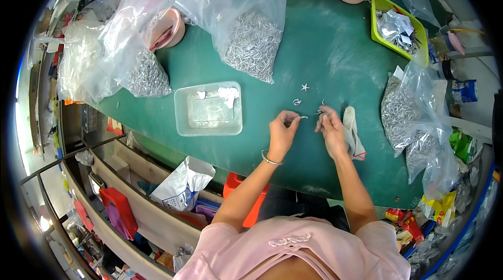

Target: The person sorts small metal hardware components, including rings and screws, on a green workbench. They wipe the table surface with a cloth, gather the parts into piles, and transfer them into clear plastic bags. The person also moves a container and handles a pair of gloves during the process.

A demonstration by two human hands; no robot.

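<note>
Two hands are working at frame centre: left hand [283, 132] pinching a small silver metal hook [302, 117]; right hand [330, 127] gripping another small metal piece [318, 112]; two loose pieces [297, 102] are lying above on the green table mat [325, 44]; the clear plastic tray [208, 109] is holding little, and full bags of silver parts [251, 44] are waiting, so most work seems left.

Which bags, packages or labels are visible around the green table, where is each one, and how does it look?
Clear plastic bag: table centre, far side, full of small silver metal parts.
Second clear bag: left of it, same silver parts.
Clear bags: right edge, silver parts.
White printed sack: below the table's near edge, crumpled.
Yellow packet: lower right, crumpled.
No signs or screens.
</note>
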